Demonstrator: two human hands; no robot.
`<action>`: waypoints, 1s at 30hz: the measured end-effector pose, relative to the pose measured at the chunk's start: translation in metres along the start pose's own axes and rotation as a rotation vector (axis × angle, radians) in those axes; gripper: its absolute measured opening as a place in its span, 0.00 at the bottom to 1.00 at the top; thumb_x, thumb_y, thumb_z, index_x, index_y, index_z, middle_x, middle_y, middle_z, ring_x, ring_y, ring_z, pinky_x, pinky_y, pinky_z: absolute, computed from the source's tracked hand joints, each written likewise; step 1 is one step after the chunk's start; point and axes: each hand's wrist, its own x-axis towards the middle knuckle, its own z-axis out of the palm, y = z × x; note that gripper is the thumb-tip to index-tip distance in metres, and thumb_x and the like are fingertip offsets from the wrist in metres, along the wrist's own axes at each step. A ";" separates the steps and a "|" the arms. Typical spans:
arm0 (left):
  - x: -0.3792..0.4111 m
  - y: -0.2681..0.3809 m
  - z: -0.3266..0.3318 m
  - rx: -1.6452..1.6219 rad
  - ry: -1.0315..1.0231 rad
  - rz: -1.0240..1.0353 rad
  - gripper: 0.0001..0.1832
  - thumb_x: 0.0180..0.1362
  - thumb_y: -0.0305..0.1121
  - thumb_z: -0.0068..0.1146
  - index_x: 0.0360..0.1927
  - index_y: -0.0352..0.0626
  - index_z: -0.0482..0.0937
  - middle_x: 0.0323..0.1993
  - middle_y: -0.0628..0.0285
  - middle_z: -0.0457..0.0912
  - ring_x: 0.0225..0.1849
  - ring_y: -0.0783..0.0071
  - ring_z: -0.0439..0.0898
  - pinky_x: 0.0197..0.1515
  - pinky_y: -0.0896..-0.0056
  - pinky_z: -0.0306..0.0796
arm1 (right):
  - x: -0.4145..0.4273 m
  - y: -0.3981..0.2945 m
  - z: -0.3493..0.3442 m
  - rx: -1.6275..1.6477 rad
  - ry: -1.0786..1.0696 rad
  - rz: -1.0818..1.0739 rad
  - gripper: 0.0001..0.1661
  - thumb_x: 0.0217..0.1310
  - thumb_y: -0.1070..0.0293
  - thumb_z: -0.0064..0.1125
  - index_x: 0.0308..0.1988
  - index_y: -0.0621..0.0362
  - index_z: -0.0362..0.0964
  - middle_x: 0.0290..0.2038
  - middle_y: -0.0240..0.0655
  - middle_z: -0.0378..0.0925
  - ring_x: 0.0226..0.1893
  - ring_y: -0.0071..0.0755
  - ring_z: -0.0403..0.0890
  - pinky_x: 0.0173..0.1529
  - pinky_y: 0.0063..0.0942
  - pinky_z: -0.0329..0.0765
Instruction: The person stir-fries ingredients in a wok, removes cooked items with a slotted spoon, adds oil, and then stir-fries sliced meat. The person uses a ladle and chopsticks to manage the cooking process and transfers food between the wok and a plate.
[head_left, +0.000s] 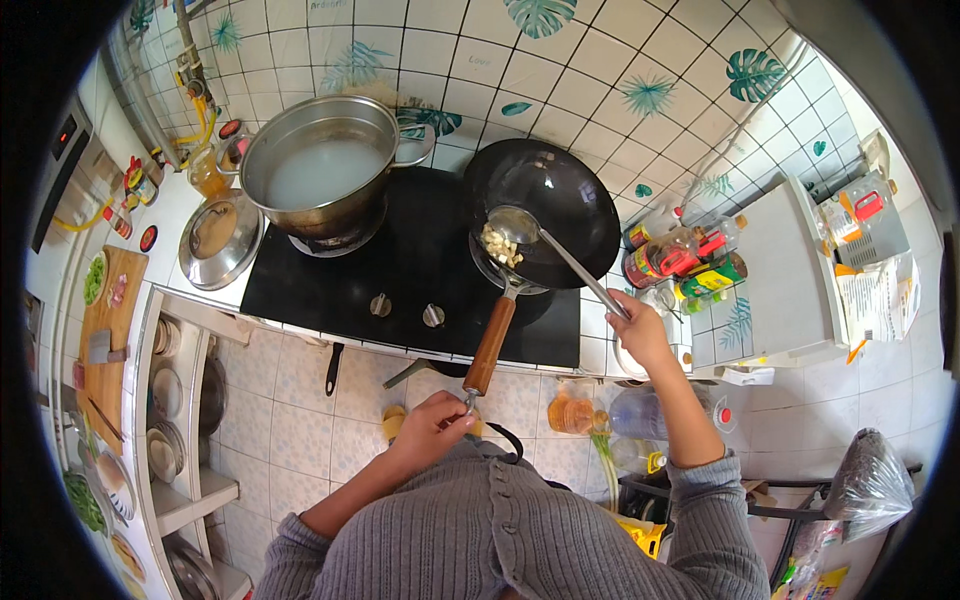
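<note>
A black wok (562, 202) sits tilted on the right burner of the black hob (420, 247). Pale chopped pieces, probably garlic, (501, 247) lie at its lower left side. My right hand (640, 330) grips the end of a metal ladle (574, 262), whose bowl rests inside the wok beside those pieces. The wok's wooden handle (491, 349) points towards me, and my left hand (435, 427) pinches the metal ring at its end. On the left burner stands a large steel pot (315, 214) of cloudy liquid.
A steel lid (219, 240) lies left of the hob. Further left, a wooden cutting board (112, 315) carries a cleaver (99, 347) and chopped food, beside a bowl of greens (95, 279). Sauce and oil bottles (660, 259) crowd the counter right of the wok, before a white cabinet (780, 277).
</note>
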 end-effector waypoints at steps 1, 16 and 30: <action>0.000 -0.001 0.000 -0.001 0.001 0.003 0.09 0.52 0.32 0.54 0.30 0.34 0.74 0.29 0.61 0.71 0.26 0.76 0.71 0.29 0.79 0.66 | -0.006 0.000 0.001 0.017 0.013 -0.039 0.20 0.49 0.70 0.55 0.46 0.55 0.68 0.30 0.44 0.76 0.25 0.37 0.77 0.32 0.26 0.72; -0.004 -0.002 0.005 0.043 0.074 0.026 0.07 0.52 0.29 0.53 0.28 0.34 0.74 0.27 0.61 0.70 0.26 0.76 0.69 0.29 0.78 0.65 | 0.062 0.026 0.027 -0.327 0.377 -0.206 0.22 0.47 0.68 0.54 0.47 0.46 0.69 0.25 0.42 0.73 0.26 0.47 0.75 0.31 0.38 0.72; -0.003 0.003 0.008 0.070 0.107 0.043 0.05 0.51 0.26 0.53 0.29 0.34 0.74 0.26 0.61 0.70 0.25 0.74 0.69 0.27 0.78 0.64 | -0.006 0.014 -0.049 -0.337 0.131 -0.171 0.19 0.47 0.68 0.54 0.43 0.42 0.72 0.28 0.40 0.74 0.29 0.44 0.76 0.34 0.35 0.72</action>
